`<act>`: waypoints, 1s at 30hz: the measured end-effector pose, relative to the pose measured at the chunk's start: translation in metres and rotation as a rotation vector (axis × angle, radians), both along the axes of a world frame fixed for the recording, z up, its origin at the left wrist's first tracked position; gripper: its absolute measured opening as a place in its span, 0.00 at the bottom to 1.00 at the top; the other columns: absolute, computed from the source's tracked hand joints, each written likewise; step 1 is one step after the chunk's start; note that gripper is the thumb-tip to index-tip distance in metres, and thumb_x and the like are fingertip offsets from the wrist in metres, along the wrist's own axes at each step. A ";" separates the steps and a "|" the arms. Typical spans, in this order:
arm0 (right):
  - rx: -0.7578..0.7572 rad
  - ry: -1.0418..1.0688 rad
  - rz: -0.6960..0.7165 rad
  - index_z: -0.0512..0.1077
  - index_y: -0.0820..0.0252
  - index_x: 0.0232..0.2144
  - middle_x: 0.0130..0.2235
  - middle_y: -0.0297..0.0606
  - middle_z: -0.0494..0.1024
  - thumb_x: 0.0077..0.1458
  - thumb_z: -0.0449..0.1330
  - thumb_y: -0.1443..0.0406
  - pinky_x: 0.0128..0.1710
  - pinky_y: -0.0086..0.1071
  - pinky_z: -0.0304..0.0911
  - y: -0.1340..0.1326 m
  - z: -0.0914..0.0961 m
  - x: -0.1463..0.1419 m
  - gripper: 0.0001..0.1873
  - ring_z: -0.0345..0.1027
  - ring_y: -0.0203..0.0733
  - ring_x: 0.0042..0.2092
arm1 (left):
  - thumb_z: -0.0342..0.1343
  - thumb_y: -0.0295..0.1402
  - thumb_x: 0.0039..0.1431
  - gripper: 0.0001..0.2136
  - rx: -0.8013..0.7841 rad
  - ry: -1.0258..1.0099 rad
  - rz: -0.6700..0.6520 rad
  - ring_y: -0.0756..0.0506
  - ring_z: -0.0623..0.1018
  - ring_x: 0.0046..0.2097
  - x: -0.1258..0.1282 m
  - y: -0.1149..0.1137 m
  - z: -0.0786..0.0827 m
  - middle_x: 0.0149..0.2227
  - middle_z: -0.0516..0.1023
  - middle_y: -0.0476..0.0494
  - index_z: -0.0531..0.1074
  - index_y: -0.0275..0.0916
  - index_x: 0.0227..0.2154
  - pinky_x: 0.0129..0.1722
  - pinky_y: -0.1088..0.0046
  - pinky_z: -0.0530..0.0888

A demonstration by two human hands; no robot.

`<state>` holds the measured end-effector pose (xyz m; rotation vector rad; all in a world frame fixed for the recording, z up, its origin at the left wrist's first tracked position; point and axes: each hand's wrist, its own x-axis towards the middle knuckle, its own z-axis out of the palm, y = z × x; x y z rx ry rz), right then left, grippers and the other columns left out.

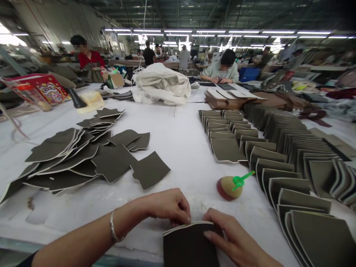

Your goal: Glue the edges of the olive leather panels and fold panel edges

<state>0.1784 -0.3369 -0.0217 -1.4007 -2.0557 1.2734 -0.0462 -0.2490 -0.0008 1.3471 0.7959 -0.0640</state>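
Observation:
A dark grey-brown foam-backed fabric piece (pixel 189 246) with a pale edge is held upright at the near edge of the table. My right hand (pixel 230 235) grips its right side, thumb on the front face and fingers behind. At the top edge of this piece my left hand (pixel 171 207) is closed, its fingertips pinching the pale rim and partly hidden. A silver bangle (pixel 113 227) circles the left wrist. Just beyond the right hand sits a round brown-and-red container (pixel 228 188) with a green nozzle (pixel 243 180).
Loose fabric pieces (pixel 114 161) are heaped at left. Rows of folded pieces (pixel 280 174) run along the right. Farther back lie a white sack (pixel 162 83), a black-handled brush (pixel 76 98) and a brown stack (pixel 222 100). A co-worker (pixel 222 68) leans over the far side.

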 end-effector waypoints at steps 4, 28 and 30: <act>0.362 -0.012 -0.013 0.66 0.54 0.44 0.43 0.37 0.70 0.61 0.56 0.67 0.43 0.35 0.61 -0.004 0.007 -0.006 0.09 0.64 0.42 0.44 | 0.59 0.33 0.39 0.06 -0.013 0.006 0.011 0.53 0.68 0.22 0.004 -0.003 -0.002 0.18 0.69 0.54 0.74 0.35 0.21 0.24 0.78 0.66; 0.903 -0.075 0.048 0.67 0.58 0.30 0.33 0.36 0.73 0.59 0.54 0.73 0.41 0.38 0.54 -0.022 0.000 -0.022 0.07 0.63 0.43 0.37 | 0.51 0.29 0.36 0.03 0.141 -0.014 0.073 0.52 0.64 0.21 0.016 -0.017 -0.006 0.16 0.65 0.53 0.69 0.36 0.18 0.20 0.77 0.59; 0.946 -0.074 0.049 0.67 0.58 0.30 0.32 0.36 0.73 0.58 0.54 0.73 0.42 0.37 0.55 -0.023 0.000 -0.021 0.07 0.64 0.43 0.38 | 0.51 0.29 0.37 0.03 0.144 -0.009 0.077 0.52 0.63 0.21 0.016 -0.015 -0.007 0.15 0.64 0.53 0.69 0.36 0.17 0.20 0.76 0.59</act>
